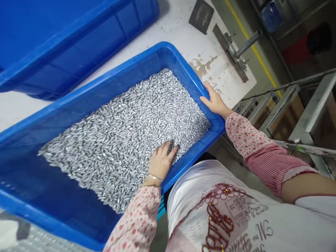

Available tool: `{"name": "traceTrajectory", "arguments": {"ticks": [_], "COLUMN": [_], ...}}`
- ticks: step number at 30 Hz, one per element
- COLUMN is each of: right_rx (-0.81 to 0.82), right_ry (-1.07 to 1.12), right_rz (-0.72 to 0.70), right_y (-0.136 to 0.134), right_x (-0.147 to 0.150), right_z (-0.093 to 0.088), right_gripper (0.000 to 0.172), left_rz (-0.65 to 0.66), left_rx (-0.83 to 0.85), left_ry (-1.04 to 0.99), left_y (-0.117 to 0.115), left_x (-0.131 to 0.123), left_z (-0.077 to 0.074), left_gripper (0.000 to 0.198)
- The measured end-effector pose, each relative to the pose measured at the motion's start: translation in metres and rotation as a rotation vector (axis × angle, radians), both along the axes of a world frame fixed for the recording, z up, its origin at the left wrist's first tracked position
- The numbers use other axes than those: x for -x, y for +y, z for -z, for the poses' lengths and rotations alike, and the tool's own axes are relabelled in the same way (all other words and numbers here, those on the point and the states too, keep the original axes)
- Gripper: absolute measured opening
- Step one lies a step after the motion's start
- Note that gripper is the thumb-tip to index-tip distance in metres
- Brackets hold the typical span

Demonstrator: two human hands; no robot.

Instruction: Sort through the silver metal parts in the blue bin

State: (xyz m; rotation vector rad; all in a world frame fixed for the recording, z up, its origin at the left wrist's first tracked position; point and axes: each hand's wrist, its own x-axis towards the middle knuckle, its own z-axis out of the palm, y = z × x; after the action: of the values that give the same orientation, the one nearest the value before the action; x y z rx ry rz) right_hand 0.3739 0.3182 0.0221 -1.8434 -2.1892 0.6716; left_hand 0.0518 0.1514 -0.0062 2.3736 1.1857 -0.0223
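A long blue plastic tub (123,85) lies before me with a deep layer of small silver pieces (136,122), pointed like grains and shiny as metal. My left hand (161,161) rests palm down on the pieces near the tub's close side. Its fingers are a little apart, and the dark fingertips touch or sink among the pieces. At the tub's right end my right hand (215,102) is closed on the rim, thumb on the inner side and fingers over the outside. Bare blue floor shows in the tub's lower left.
Another big blue tub (105,38) stands behind on the worn white tabletop (178,31). A dark square plate (201,16) and a metal bracket with a tube (232,52) are at the table's far right. Metal racking (296,115) stands right of my arm.
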Motion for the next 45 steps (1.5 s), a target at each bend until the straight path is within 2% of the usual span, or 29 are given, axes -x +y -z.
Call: {"name": "traceTrajectory", "arguments": {"ticks": [4, 6, 8, 11, 14, 19, 23, 25, 27, 29, 31, 36, 38, 40, 45], "right_rx": [-0.068, -0.088, -0.092, -0.084, -0.076, -0.078, -0.079, -0.072, -0.060, -0.047, -0.041, -0.039, -0.040, -0.040, -0.036], "right_ry": [0.054, 0.077, 0.103, 0.140, 0.166, 0.201, 0.203, 0.214, 0.229, 0.240, 0.245, 0.234, 0.226, 0.220, 0.233], "right_rz": [-0.022, -0.018, -0.011, -0.010, -0.015, -0.048, -0.060, -0.062, -0.059, -0.047, -0.031, -0.012, -0.006, 0.001, 0.011], "right_y": [0.001, 0.001, 0.001, 0.000, 0.000, 0.001, 0.001, 0.001, 0.001, 0.000, -0.001, -0.001, -0.001, -0.001, 0.000], "right_x": [-0.004, -0.003, -0.002, 0.001, 0.001, -0.003, -0.004, -0.004, -0.004, -0.004, -0.003, -0.001, 0.000, 0.001, 0.001], "right_z": [0.010, 0.011, 0.010, 0.007, 0.007, 0.015, 0.018, 0.017, 0.016, 0.015, 0.013, 0.010, 0.009, 0.009, 0.009], "right_gripper": [0.064, 0.061, 0.058, 0.054, 0.052, 0.052, 0.054, 0.055, 0.056, 0.058, 0.060, 0.060, 0.060, 0.060, 0.060], "left_rz": [0.079, 0.099, 0.132, 0.223, 0.284, 0.207, 0.032, -0.126, -0.329, -0.557, -0.733, -0.918, -0.951, -0.914, -0.801], "left_rx": [-0.047, -0.048, -0.042, -0.031, -0.026, -0.008, 0.044, 0.041, 0.029, 0.007, -0.026, -0.051, -0.024, 0.010, 0.015], "left_ry": [-0.106, -0.099, -0.077, -0.033, 0.015, 0.128, 0.214, 0.257, 0.267, 0.221, 0.141, 0.088, 0.064, 0.008, -0.040], "left_y": [0.028, 0.033, 0.032, 0.020, 0.000, -0.037, -0.054, -0.057, -0.057, -0.052, -0.042, -0.001, 0.019, 0.039, 0.074], "left_x": [-0.059, -0.072, -0.072, -0.049, -0.009, 0.068, 0.117, 0.129, 0.131, 0.125, 0.113, 0.071, 0.047, 0.017, -0.064], "left_z": [0.009, 0.013, 0.016, 0.016, 0.014, 0.018, 0.022, 0.021, 0.020, 0.020, 0.022, 0.036, 0.040, 0.040, 0.027], "left_gripper": [0.049, 0.050, 0.043, 0.034, 0.031, 0.025, 0.026, 0.029, 0.032, 0.034, 0.038, 0.055, 0.058, 0.061, 0.066]}}
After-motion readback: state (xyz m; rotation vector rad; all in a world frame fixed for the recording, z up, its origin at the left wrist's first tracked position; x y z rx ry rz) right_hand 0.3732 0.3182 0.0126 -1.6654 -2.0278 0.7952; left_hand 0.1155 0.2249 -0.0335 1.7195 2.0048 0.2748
